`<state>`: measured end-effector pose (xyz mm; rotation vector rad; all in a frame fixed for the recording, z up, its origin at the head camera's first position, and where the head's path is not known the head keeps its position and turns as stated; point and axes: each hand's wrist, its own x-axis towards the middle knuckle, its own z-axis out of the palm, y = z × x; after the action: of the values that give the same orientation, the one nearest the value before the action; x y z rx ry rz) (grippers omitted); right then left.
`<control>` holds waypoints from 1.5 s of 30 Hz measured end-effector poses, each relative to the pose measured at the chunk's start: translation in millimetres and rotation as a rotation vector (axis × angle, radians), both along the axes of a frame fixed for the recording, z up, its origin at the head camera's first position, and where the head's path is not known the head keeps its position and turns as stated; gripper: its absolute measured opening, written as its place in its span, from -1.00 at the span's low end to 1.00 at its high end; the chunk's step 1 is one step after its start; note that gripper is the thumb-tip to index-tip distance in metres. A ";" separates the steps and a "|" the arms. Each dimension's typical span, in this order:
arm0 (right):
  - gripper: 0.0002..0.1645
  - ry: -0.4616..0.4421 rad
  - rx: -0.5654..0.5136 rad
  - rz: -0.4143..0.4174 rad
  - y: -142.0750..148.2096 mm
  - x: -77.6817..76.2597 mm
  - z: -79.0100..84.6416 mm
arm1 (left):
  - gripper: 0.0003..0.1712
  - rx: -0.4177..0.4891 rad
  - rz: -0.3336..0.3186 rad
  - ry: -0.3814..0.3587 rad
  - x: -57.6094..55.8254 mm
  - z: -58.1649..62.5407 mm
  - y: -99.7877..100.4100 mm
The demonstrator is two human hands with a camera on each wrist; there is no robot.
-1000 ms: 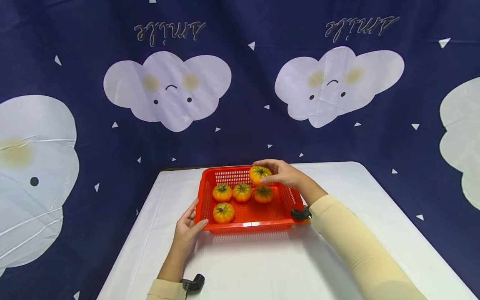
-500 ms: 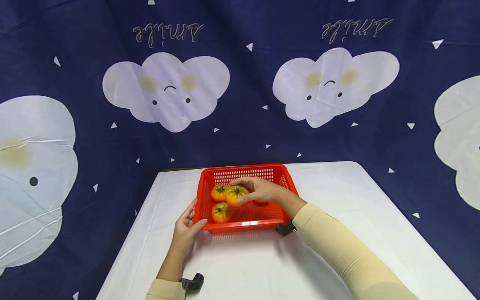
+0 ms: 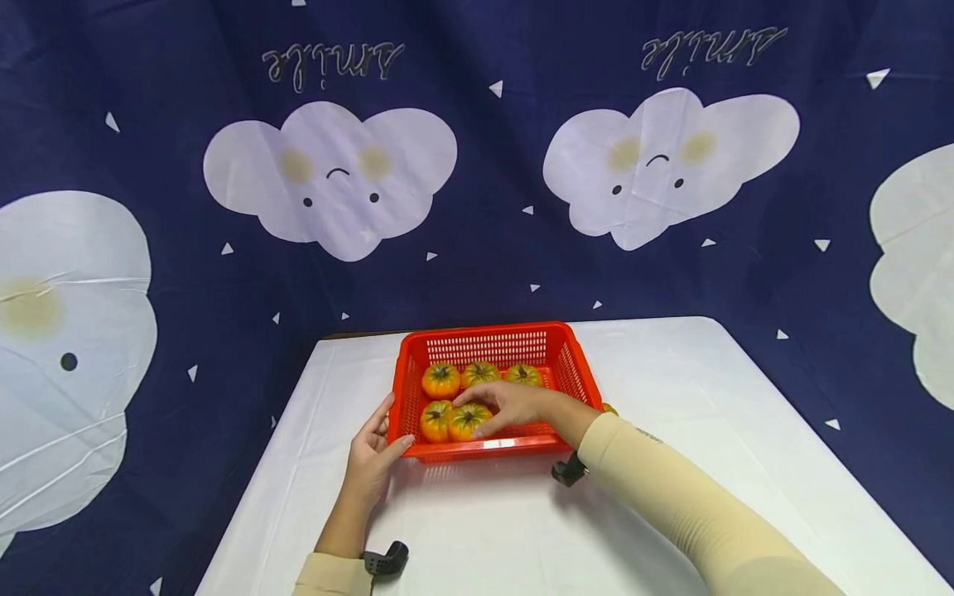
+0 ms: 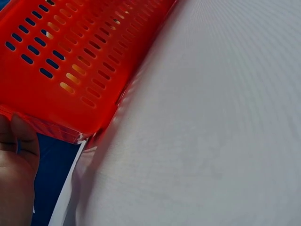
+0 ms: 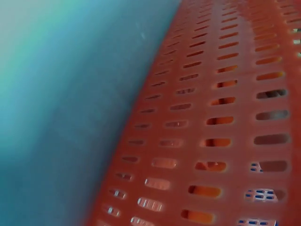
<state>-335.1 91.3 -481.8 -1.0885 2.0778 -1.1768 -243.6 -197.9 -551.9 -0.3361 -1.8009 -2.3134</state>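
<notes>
A red plastic basket point(image 3: 514, 445) with slotted walls stands on the table. My left hand point(image 3: 370, 451) grips its left front corner, thumb on the rim; in the left wrist view, part of that hand point(image 4: 18, 165) shows beside the wall. Inside the basket, my right hand point(image 3: 510, 404) holds a small orange-green pumpkin point(image 3: 468, 422) low in the front row, against another pumpkin point(image 3: 435, 422). Behind them sit a left pumpkin point(image 3: 441, 381), a middle pumpkin point(image 3: 480, 373) and a right pumpkin point(image 3: 524, 375). The right wrist view shows mostly the basket's slotted wall point(image 5: 188, 132).
Outside the basket, a further pumpkin point(image 3: 610, 409) peeks out on the right, mostly hidden by the right forearm. A white cloth covers the table point(image 3: 477, 530). Beyond its far edge hangs a dark blue curtain point(image 3: 492, 281) with cloud prints.
From above the basket's back right, my right hand has carried its pumpkin left, forward and down into the front row. The left hand has stayed on the basket.
</notes>
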 end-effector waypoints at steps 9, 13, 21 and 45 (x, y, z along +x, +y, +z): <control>-0.30 0.023 0.025 0.010 3.1 -1.5 -4.0 | -0.07 0.016 -0.011 -0.008 0.1 0.6 -1.2; -0.29 0.008 0.032 0.015 2.3 -1.8 -3.4 | -0.07 0.014 -0.007 -0.002 1.3 1.1 -1.1; -0.20 -0.029 -0.028 -0.020 3.4 -2.7 2.7 | -0.08 0.011 -0.007 0.001 0.7 1.7 -0.6; -0.35 0.009 -0.514 -0.436 173.5 -20.2 32.7 | -0.04 0.043 -0.016 -0.005 4.2 6.1 3.3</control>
<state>-355.3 264.8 -449.1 -0.8594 2.1387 -2.0016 -239.5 -194.6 -545.8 -0.3398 -1.7545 -2.3617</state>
